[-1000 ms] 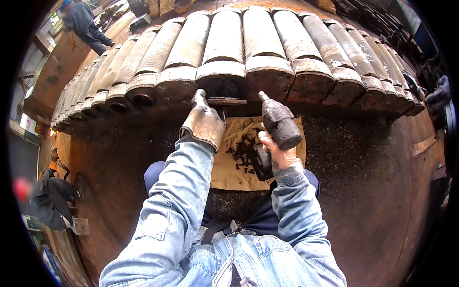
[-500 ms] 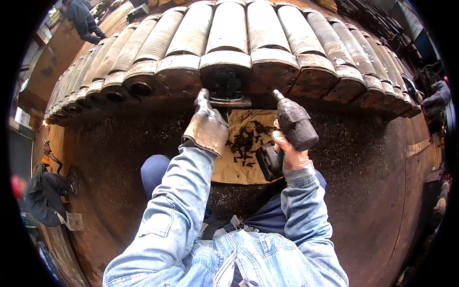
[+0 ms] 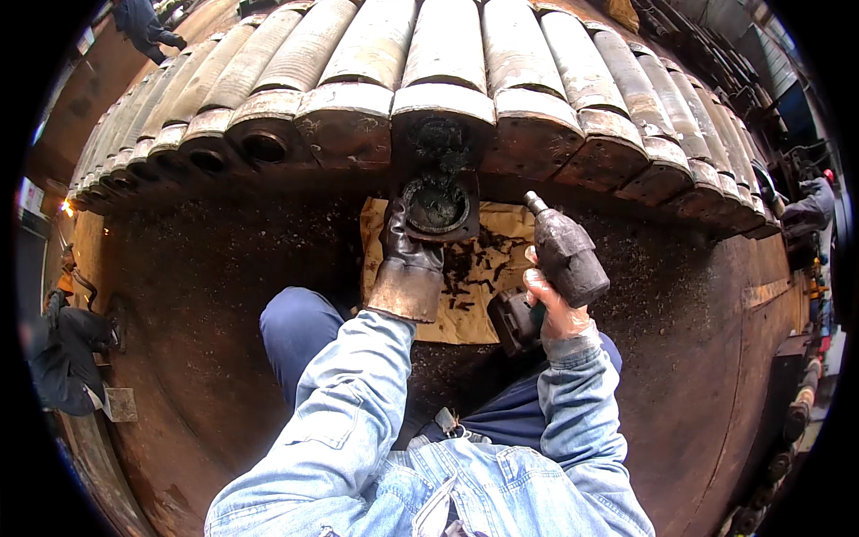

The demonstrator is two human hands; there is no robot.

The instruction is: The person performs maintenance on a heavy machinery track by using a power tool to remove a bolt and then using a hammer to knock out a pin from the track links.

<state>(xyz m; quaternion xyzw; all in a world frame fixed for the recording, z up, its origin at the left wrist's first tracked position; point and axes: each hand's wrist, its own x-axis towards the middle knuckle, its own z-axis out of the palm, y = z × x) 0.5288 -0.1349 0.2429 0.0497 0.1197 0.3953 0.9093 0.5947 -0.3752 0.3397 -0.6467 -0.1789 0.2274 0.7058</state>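
My gloved left hand (image 3: 407,273) is closed on the left edge of a dark, square metal end cover (image 3: 440,206) with a raised round ring. The cover faces up just below the end of the middle cylinder (image 3: 443,94), whose dark, greasy end face shows. Whether cover and cylinder still touch, I cannot tell. In my right hand (image 3: 557,309), wearing a thin clear glove, is a dirty cordless impact wrench (image 3: 571,255), its nose toward the cylinders and its battery low at the left. Loose dark bolts (image 3: 479,273) lie on a tan sheet (image 3: 380,219) beneath.
A long row of pale cylinders (image 3: 367,45) stretches across the far side, some ends with round openings at the left. Dark, gritty floor (image 3: 224,259) surrounds my knees. One person crouches at the left (image 3: 72,349) near sparks; others are at the far left and right.
My left hand has gone from pointing up beside the cylinder to gripping the end cover, which has come down toward me and shows its ring. My right hand keeps the impact wrench.
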